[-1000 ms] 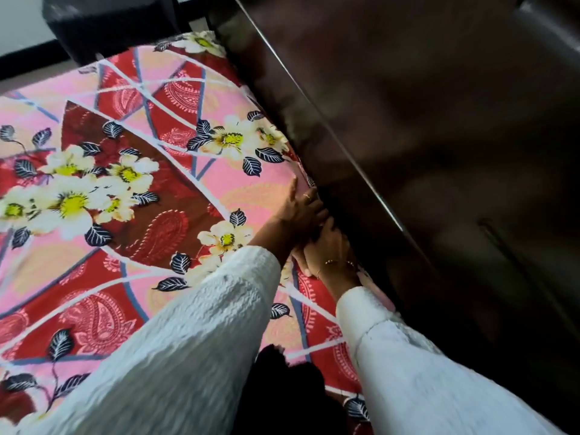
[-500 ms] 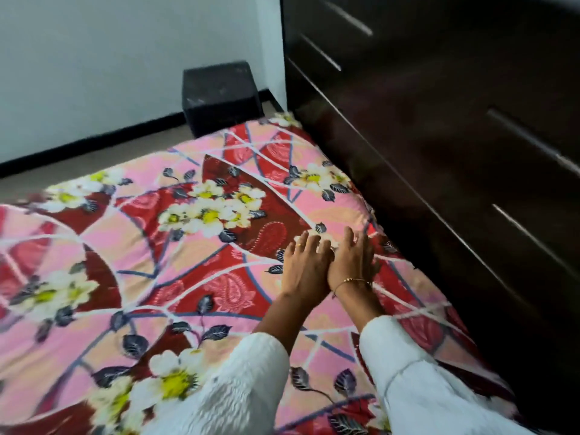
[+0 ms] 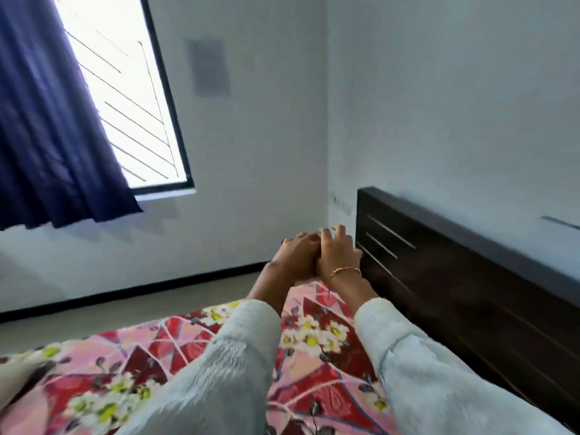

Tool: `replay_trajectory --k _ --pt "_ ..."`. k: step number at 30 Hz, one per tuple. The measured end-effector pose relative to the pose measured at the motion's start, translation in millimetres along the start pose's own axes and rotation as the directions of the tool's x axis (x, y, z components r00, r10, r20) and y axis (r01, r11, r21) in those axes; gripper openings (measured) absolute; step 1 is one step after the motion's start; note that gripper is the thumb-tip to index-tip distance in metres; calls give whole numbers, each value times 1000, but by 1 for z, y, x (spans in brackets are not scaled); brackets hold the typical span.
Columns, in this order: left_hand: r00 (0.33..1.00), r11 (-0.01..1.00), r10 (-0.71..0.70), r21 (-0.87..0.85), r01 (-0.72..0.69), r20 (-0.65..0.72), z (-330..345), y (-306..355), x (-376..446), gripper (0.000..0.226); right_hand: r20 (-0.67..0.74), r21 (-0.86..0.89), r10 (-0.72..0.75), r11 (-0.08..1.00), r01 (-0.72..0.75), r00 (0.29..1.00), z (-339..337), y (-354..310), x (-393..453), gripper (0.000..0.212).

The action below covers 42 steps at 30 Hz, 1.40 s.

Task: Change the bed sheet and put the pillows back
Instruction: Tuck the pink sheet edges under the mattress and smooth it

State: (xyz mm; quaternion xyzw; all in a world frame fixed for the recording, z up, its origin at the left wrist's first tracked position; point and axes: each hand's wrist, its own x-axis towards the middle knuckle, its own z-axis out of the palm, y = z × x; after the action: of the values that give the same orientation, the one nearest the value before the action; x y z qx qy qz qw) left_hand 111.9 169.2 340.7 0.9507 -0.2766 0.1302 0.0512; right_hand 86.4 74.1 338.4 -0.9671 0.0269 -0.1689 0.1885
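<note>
The floral bed sheet [image 3: 320,400], pink and red with white flowers, covers the mattress across the lower part of the view. My left hand [image 3: 293,257] and my right hand [image 3: 340,252] lie side by side, touching each other, at the far end of the bed beside the dark headboard [image 3: 455,277]. Their fingers reach forward, slightly bent at the tips, and hold nothing that I can see. Whether the palms press on the sheet is hidden by the hands themselves. White sleeves cover both forearms. No pillow is clearly in view.
A white wall stands behind the headboard and ahead. A window [image 3: 131,114] with a dark blue curtain [image 3: 47,120] is at the upper left. Bare floor [image 3: 125,309] runs along the bed's far side. A pale blurred shape [image 3: 12,381] lies at the bottom left.
Both hands have slid together along the sheet beside the headboard, towards the far corner of the bed. The view has swung upward from the mattress to the wall and window.
</note>
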Motion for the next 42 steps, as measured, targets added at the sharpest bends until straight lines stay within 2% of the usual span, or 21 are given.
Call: replay_trajectory --k 2,5,7,9,10,12,14,16,20,22,24,27,29,32,35,37,39,42 --pt "1000 1000 -15 5 15 0 -50 -14 -5 41 15 6 -68 998 68 998 -31 -33 5 45" --pt "987 989 -147 14 148 -61 -121 -34 -9 38 -24 50 -190 980 191 982 -77 -80 11 45" --pt "963 968 -252 -41 249 -96 -156 -35 -5 33 -59 73 -226 970 230 972 -104 -97 16 44" --pt "897 910 -401 -194 367 -186 -190 -35 0 29 -87 46 -279 958 283 956 -132 -110 20 46" --pt "840 859 -488 -299 415 -238 -208 -35 2 30 -98 19 -304 951 308 947 -149 -117 22 48" --pt "771 829 -546 -343 441 -328 -233 -33 12 35 -122 -57 -352 936 347 928 -177 -123 24 51" --pt "793 866 -499 -165 472 -349 -253 -29 22 36 -169 -120 -425 905 409 889 -205 -125 23 49" --pt "805 858 -451 63 510 -386 -268 -21 32 35 -229 -126 -466 885 449 854 -228 -122 25 46" --pt "840 857 -316 248 452 -440 -274 -8 36 34 -307 -121 -462 886 447 832 -244 -107 30 47" --pt "850 860 -243 302 412 -468 -267 2 35 34 -333 -113 -437 898 424 836 -239 -95 34 49" --pt "830 877 -209 276 393 -517 -254 14 35 37 -358 -82 -399 914 397 844 -228 -76 37 49" --pt "786 921 -219 143 361 -578 -224 29 33 44 -389 5 -321 937 350 863 -197 -44 34 47" --pt "775 944 -281 -16 331 -566 -193 40 37 38 -378 31 -277 950 312 883 -170 -22 26 46" --pt "782 942 -335 -180 283 -526 -127 61 37 36 -338 31 -245 962 271 909 -123 12 9 47" --pt "828 914 -380 -305 267 -413 -45 88 28 35 -258 57 -148 984 168 955 -70 52 -19 47" --pt "855 884 -404 -380 273 -326 6 101 17 35 -254 54 -88 993 104 963 -36 77 -42 42" --pt "878 865 -399 -425 266 -263 58 119 2 38 -277 75 -15 997 37 961 -1 104 -72 38" --pt "914 850 -374 -452 271 -157 133 147 -36 30 -213 144 143 983 -113 967 51 144 -125 35"
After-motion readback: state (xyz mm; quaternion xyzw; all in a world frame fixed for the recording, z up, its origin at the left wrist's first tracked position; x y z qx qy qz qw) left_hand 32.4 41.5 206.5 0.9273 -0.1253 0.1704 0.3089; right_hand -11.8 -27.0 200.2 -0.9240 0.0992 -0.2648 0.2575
